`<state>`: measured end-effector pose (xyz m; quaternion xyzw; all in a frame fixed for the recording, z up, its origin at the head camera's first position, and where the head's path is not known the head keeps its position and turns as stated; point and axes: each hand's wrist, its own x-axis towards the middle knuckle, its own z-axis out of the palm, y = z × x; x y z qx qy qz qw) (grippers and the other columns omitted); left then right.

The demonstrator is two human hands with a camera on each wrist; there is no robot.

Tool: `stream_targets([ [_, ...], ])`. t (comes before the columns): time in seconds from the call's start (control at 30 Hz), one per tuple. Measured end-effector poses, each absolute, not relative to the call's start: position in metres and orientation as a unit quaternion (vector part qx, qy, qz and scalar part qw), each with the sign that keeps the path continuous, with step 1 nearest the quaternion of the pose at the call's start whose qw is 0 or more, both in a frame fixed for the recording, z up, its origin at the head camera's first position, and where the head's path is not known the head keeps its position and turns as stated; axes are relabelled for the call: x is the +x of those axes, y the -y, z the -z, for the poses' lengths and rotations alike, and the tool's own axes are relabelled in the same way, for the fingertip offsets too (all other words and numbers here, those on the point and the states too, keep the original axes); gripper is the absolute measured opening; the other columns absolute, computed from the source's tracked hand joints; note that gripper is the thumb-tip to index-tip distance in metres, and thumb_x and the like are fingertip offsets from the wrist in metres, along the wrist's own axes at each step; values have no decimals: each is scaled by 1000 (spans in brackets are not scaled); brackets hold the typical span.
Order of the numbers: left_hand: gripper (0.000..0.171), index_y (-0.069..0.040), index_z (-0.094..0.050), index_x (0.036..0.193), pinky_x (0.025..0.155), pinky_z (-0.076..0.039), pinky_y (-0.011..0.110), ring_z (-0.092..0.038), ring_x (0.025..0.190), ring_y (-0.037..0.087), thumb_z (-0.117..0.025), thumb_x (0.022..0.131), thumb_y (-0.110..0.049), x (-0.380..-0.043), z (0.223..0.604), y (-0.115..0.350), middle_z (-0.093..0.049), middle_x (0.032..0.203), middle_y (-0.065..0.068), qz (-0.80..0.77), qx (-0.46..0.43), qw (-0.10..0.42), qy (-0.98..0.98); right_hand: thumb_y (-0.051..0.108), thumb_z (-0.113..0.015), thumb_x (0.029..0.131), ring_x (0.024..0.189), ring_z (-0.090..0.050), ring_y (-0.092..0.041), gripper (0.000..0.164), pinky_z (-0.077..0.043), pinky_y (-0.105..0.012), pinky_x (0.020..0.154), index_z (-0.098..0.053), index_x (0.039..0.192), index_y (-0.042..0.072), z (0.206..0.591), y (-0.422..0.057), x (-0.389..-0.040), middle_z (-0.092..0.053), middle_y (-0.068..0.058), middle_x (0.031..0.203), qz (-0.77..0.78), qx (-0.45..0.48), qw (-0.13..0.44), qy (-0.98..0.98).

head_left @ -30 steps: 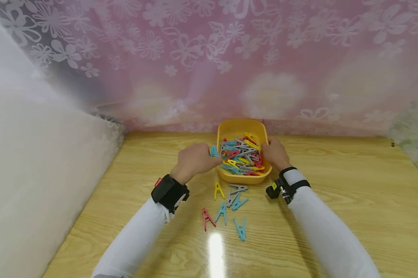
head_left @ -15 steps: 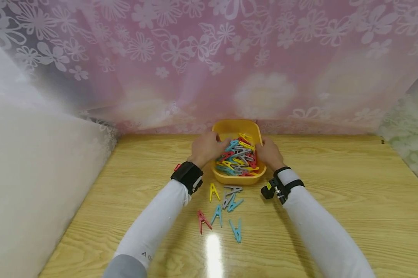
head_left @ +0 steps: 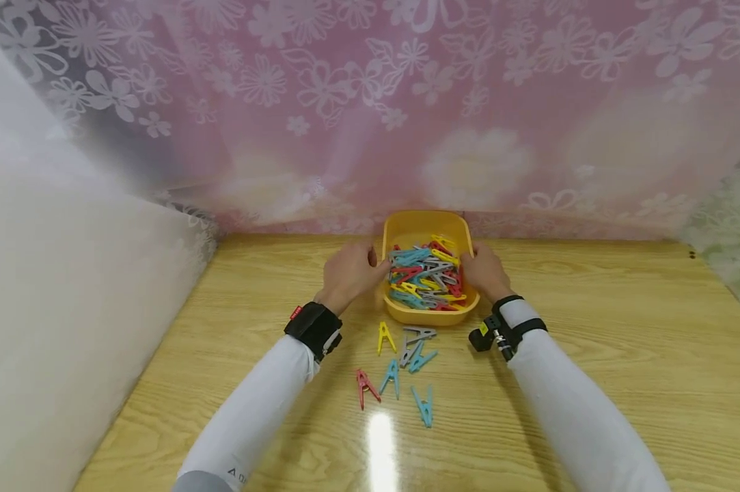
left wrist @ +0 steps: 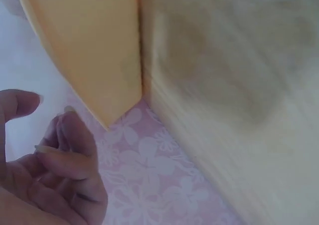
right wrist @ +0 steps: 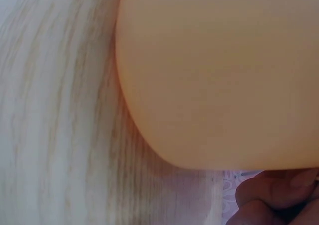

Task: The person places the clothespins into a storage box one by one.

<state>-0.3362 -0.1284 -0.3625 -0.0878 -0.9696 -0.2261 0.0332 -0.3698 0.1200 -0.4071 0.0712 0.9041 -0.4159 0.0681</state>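
Observation:
A yellow plastic basket [head_left: 428,318] holds a heap of clothespins [head_left: 428,277] in blue, red, yellow and grey. At its left rim is my left hand [head_left: 350,273], thumb apart from the loosely bent fingers. In the left wrist view nothing lies between thumb and fingers, and the basket wall [left wrist: 94,45] is beside them. My right hand [head_left: 486,272] grips the basket's right rim; the right wrist view shows its bent fingers [right wrist: 269,190] under the rim, partly hidden. A light blue clothespin [head_left: 409,255] lies on top of the heap near the left hand.
Several loose clothespins lie in front of the basket on the wooden table [head_left: 271,424], among them a yellow one [head_left: 385,337], a red one [head_left: 366,388] and a blue one [head_left: 425,408]. A pink flowered curtain [head_left: 320,137] hangs right behind the basket.
My left hand carried a light blue clothespin in over the basket, let it go onto the heap and drew back left to the rim. The right hand has stayed on the basket.

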Motion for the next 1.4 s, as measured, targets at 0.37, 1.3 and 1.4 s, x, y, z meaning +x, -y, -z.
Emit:
stream_targets([
  [0.37, 35, -15, -54, 69, 45, -28, 29, -43, 50, 15, -58, 89, -43, -289, 379, 158, -47, 58, -2, 188, -75, -22, 979, 25, -35, 102, 93, -55, -31, 42, -49, -38, 75, -42, 133, -2, 407, -120, -369, -53, -19, 109, 411, 60, 60, -908],
  [1.3, 45, -20, -44, 51, 46, -22, 29, -35, 43, 13, -70, 76, -46, -195, 402, 164, -32, 48, -6, 176, -85, -191, 962, 24, -36, 102, 95, -55, -33, 40, -47, -43, 80, -43, 132, -2, 404, -118, -368, -54, -20, 112, 411, 64, 62, -907],
  [1.4, 47, -19, -41, 49, 45, -17, 28, -29, 43, 11, -69, 76, -45, -197, 398, 170, -26, 47, -7, 170, -77, -176, 966, 24, -35, 102, 95, -55, -32, 40, -47, -42, 80, -43, 132, -2, 405, -119, -368, -54, -19, 111, 411, 61, 64, -907],
])
